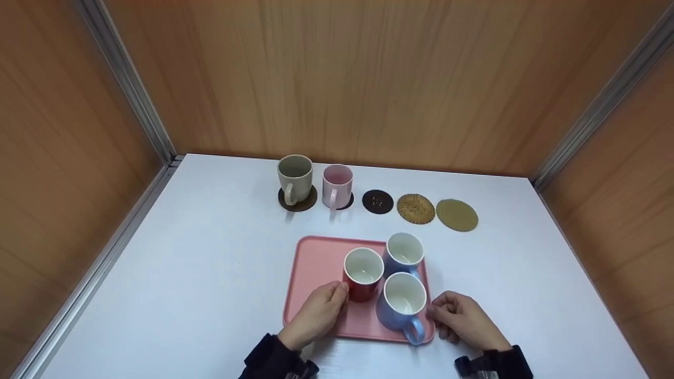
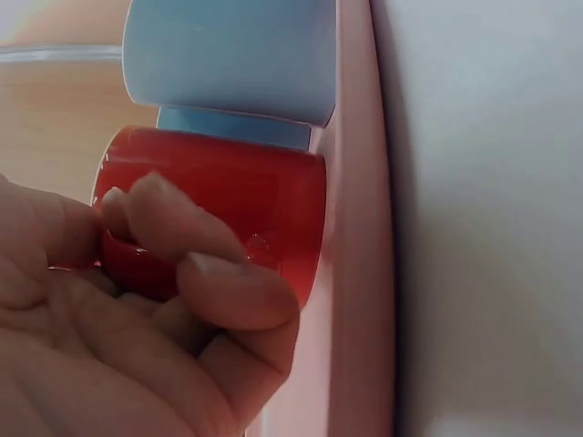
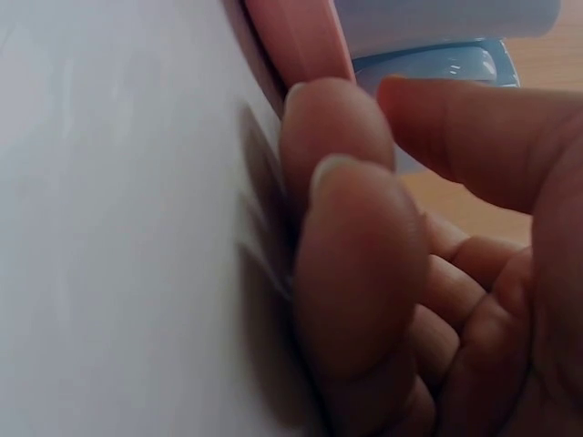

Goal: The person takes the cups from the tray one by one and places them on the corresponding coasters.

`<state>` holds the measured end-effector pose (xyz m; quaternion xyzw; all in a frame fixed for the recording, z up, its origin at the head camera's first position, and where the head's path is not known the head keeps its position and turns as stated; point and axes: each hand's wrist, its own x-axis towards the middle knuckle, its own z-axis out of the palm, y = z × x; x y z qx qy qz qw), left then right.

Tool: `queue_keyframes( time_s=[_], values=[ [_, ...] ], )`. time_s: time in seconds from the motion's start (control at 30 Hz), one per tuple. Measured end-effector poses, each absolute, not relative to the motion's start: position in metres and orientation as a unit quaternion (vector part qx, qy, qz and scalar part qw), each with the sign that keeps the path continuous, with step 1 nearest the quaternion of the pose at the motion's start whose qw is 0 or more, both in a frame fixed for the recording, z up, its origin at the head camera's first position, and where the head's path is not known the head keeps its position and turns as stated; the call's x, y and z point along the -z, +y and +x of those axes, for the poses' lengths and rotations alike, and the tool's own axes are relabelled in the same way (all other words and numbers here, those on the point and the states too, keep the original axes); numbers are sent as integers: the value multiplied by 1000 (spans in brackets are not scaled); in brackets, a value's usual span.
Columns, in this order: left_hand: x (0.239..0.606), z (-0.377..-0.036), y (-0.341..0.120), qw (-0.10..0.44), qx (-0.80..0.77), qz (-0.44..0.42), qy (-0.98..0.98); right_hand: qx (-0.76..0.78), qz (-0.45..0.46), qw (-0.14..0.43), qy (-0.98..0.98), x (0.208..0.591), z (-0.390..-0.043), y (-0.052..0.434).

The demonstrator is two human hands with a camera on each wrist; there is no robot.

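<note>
I am looking down at a white table (image 1: 210, 273) boxed in by wooden walls on three sides. A pink tray (image 1: 316, 263) is sitting near the front edge, directly ahead of me. Three mugs are crowding its right half: a red mug (image 1: 363, 281) in the middle, a light blue mug (image 1: 404, 253) just behind and to its right, and a second blue mug (image 1: 401, 306) at the front right, its handle hanging over the tray's front rim. The tray's left half is lying bare.

My left hand (image 1: 317, 315) is curling around the red mug, fingers (image 2: 196, 241) wrapping its side and handle in the left wrist view. My right hand (image 1: 462, 317) is resting at the tray's right edge, fingers bent, fingertips (image 3: 332, 137) touching the rim; I cannot tell whether they are truly pinching it.

Along the back of the table, a row is running left to right: a beige mug (image 1: 295, 178) on a dark coaster, a pale pink mug (image 1: 337, 185) on another, then a black coaster (image 1: 377, 201), a woven coaster (image 1: 416, 208) and a gold coaster (image 1: 457, 215), those three bare. Open white surface is stretching wide to the left and right of the tray, and a clear band is lying between tray and coaster row.
</note>
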<state>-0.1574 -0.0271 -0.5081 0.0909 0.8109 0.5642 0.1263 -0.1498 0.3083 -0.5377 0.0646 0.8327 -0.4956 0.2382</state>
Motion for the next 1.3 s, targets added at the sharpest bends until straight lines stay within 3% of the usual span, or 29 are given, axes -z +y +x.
queue_keyframes(
  time_s=[0.43,0.87,1.07,1.3],
  values=[
    [494,-160,-25,164,-537,86,823,507,38,232,829,536,-148,308],
    [496,-154,-23,287,-671,78,679,499,41,229,835,536,-148,308],
    [495,-152,-25,269,-682,66,677,502,40,228,833,537,-148,309],
    [473,-171,-32,205,-651,74,727,505,38,234,830,537,-148,310]
  ],
)
